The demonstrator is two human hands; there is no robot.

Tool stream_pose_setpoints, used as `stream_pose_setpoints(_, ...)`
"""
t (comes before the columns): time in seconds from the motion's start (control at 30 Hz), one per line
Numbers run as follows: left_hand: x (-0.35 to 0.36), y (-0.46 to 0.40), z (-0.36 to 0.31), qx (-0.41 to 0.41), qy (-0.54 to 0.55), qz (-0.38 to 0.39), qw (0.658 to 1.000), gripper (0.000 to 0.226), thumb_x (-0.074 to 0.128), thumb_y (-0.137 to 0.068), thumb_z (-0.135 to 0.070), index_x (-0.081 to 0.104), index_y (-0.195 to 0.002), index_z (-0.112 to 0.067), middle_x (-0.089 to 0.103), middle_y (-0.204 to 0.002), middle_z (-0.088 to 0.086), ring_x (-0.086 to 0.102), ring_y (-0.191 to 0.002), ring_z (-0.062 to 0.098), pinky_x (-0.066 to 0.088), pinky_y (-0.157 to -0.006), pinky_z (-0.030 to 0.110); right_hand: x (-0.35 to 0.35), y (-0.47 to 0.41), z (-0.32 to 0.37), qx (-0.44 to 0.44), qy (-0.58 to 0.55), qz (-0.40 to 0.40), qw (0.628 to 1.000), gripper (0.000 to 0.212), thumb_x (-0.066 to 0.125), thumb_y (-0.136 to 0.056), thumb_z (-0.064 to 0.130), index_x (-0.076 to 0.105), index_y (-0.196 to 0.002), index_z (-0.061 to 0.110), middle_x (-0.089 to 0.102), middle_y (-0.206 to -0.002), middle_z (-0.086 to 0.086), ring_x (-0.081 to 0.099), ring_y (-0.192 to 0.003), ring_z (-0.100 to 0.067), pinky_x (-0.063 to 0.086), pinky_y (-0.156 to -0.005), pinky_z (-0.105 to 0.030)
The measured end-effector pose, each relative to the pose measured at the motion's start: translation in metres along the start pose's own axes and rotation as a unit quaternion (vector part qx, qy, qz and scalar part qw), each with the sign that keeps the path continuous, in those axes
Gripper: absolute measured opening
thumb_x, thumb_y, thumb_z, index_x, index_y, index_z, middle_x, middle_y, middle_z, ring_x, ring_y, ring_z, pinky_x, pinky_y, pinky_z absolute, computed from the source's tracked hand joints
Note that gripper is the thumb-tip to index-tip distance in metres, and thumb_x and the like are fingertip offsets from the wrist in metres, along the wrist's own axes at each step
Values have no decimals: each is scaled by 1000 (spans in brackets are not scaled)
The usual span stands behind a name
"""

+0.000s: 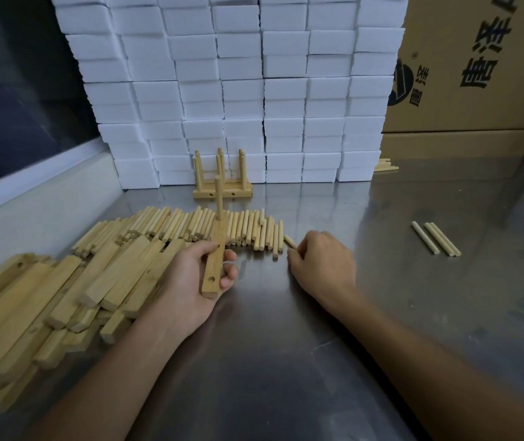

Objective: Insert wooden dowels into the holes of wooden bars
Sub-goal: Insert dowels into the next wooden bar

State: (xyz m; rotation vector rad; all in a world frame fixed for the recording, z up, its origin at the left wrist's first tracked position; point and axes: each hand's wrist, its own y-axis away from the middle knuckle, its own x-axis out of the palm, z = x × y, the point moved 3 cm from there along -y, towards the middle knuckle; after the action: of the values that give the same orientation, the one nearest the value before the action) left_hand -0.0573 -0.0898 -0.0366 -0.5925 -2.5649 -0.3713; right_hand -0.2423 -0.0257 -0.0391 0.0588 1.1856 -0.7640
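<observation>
A wooden bar is held in the left hand, fingers and thumb curled round its middle, with its long axis running away from the person and its holed face turned up. One dowel is already seated upright in the far hole, while the near hole is seen empty, just beyond the fingertips. A second dowel is pinched at its near end by the right hand, its free end pointing away and to the left, at the right-hand edge of the dowel pile. The empty hole lies to the left of and slightly nearer than that dowel, so it is judged that the dowel must be carried leftward and stood on end before it can be pushed in. Spare bars are heaped left of the held bar on the steel table. A finished assembly stands beyond the pile, against stacked white foam blocks.
</observation>
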Motion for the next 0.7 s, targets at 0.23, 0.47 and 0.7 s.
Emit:
stream_pose_setpoints(0.23, -1, 0, 0, 0, -9, -3, 1000, 30, 44, -96, -12, 58, -120, 1, 61, -69, 9, 52, -50, 18, 37, -39, 23, 2, 0, 1, -2, 18, 19, 1000, 17, 55, -96, 27, 61, -108, 16, 59, -107, -5, 53, -98, -26, 46, -84, -40)
stream_pose_setpoints(0.47, 1, 1, 1, -4, -13, -7, 1000, 34, 43, -97, -8, 51, -126, 5, 60, -70, 11, 52, -51, 19, 36, -40, 23, -4, 2, 12, -90, -137, -44, 985, 3, 49, -99, 22, 49, -97, 20, 62, -93, -2, 54, -82, -21, 47, -75, -42)
stream_pose_setpoints(0.7, 3, 4, 1, -8, -23, 8, 1000, 37, 41, -96, -6, 49, -130, 6, 59, -68, 10, 51, -51, 18, 35, -42, 23, -6, 5, 10, -100, -183, -82, 975, 46, 53, -87, 66, 53, -83, 20, 53, -64, 10, 51, -62, -11, 44, -55, -32)
